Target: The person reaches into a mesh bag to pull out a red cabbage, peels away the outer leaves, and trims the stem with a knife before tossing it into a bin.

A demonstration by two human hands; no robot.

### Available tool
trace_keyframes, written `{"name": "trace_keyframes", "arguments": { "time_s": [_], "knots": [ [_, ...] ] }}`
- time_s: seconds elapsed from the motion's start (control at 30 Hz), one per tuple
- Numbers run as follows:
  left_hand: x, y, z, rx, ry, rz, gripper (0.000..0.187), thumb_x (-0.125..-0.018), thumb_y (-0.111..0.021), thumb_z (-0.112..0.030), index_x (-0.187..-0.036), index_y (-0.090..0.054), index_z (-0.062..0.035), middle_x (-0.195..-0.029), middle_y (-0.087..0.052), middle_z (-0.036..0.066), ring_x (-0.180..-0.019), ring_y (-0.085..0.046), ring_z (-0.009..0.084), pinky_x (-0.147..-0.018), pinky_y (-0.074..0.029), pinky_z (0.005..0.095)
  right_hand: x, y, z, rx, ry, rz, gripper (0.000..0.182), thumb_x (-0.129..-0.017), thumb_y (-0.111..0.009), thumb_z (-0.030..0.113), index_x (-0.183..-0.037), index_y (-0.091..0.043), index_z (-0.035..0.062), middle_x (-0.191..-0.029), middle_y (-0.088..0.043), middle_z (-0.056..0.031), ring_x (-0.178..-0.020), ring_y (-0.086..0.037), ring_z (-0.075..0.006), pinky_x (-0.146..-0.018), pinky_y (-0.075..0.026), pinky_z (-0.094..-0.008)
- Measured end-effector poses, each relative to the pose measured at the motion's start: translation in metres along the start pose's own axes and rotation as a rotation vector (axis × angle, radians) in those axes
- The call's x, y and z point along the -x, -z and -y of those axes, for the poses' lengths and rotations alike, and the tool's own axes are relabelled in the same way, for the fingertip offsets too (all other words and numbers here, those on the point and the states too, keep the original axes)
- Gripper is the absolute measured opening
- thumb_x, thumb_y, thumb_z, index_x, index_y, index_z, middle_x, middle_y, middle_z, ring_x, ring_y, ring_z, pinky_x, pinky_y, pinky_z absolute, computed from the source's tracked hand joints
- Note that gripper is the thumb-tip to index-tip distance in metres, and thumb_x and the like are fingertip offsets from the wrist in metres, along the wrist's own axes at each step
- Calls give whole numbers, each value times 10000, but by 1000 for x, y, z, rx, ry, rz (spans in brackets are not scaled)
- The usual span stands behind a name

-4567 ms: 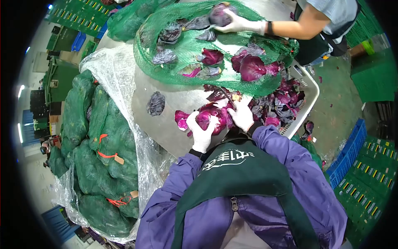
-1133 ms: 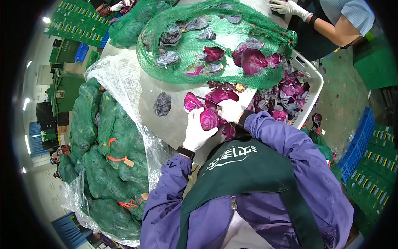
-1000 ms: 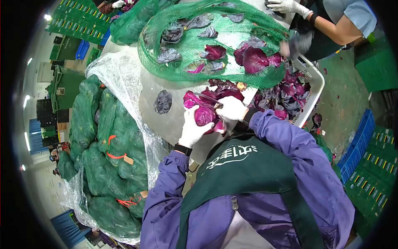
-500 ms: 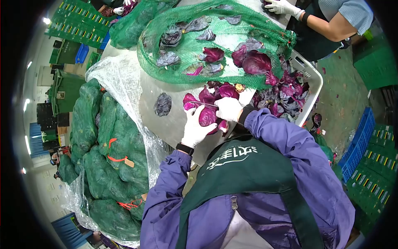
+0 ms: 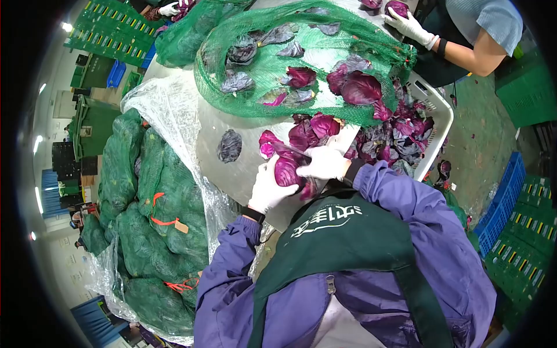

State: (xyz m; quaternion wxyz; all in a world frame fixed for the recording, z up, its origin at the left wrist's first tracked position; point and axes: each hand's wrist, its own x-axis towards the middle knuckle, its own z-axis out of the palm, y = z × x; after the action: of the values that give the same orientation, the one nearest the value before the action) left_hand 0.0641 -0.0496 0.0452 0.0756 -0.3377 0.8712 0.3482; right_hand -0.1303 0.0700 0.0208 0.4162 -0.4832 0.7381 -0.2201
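Note:
My left hand, in a white glove, holds a red cabbage from its left side. The gloved right hand is closed round a knife, with its fingers against the cabbage's right side. The blade points left across the top of the cabbage. Cut purple leaves lie on the metal table just beyond the hands. A single dark leaf rests to the left.
A green net with loose leaves spreads over the table's far part. At right stands a white crate of leaves. Full green net sacks lie at left. A co-worker's gloved hand touches a cabbage at the top right.
My right hand has shifted slightly right and down, onto the cabbage's side. My left hand has moved a little left and down. The co-worker's hand now shows a cabbage beside it.

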Motion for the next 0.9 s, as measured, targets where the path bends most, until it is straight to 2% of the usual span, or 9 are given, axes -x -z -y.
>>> {"name": "trace_keyframes", "arguments": {
  "time_s": [0.1,0.2,0.5,0.6,0.67,0.77,0.8,0.83,0.9],
  "knots": [
    [-8,2,6,37,-30,19,1070,-580,-866,-458,-1448,-352,-101,-1320,-424,234,-1219,-480,393,-1038,-418,449,-4,-16,-7,106,94,-166,379,-753,-614,351,-921,-714,27,-892,-695,-207,-864,-676,-369,-798,-527,-449],
    [-12,0,10,147,-136,36,1057,-579,-894,-395,-1441,-358,-100,-1331,-424,208,-1248,-467,359,-1059,-404,442,-3,-2,-29,248,72,-260,223,-733,-582,235,-786,-705,56,-776,-683,-170,-770,-669,-370,-742,-526,-462],
    [-22,-13,-2,791,-221,45,981,-628,-888,-207,-1423,-327,-88,-1372,-423,115,-1277,-438,257,-1084,-379,412,48,87,-164,127,-408,-879,215,-823,-571,217,-926,-678,61,-883,-676,-185,-857,-653,-358,-786,-522,-432],
    [-24,-17,-12,1381,25,4,820,-743,-777,-125,-1427,-324,-116,-1372,-436,111,-1273,-457,271,-1053,-430,446,66,100,-194,79,-378,-1194,305,-843,-629,220,-1110,-629,72,-946,-664,-131,-883,-653,-326,-791,-521,-416],
    [-28,-20,-12,1587,95,60,813,-804,-743,-195,-1478,-294,-130,-1451,-401,141,-1322,-438,339,-1041,-450,550,73,104,-165,-70,-223,-1339,318,-857,-634,198,-1152,-625,79,-919,-636,-103,-846,-654,-264,-766,-521,-366],
    [-32,-21,-23,1809,183,194,796,-827,-730,-222,-1480,-290,-107,-1462,-394,170,-1331,-430,363,-1040,-446,572,76,98,-67,-313,-47,-800,277,-870,-622,195,-1118,-671,81,-998,-675,-91,-832,-653,-182,-748,-516,-306],
    [-33,-22,-25,1911,246,289,791,-836,-725,-236,-1479,-289,-91,-1462,-397,183,-1333,-430,372,-1040,-446,574,70,87,-45,-318,145,-704,275,-884,-629,119,-1150,-652,55,-1012,-667,-62,-813,-600,-121,-748,-498,-279],
    [-34,-24,-26,1905,248,296,791,-836,-725,-236,-1479,-289,-91,-1462,-397,183,-1333,-430,372,-1040,-446,574,58,71,-42,-474,307,-573,344,-845,-668,126,-1181,-634,61,-1085,-657,-64,-810,-596,-137,-749,-498,-288],
    [-36,-28,-27,1801,205,324,784,-844,-720,-252,-1470,-291,-57,-1442,-422,198,-1313,-453,372,-1049,-437,576,56,69,-6,-389,468,-437,379,-809,-688,132,-1174,-614,60,-1038,-640,-74,-825,-601,-185,-768,-497,-316]
  ]
}}
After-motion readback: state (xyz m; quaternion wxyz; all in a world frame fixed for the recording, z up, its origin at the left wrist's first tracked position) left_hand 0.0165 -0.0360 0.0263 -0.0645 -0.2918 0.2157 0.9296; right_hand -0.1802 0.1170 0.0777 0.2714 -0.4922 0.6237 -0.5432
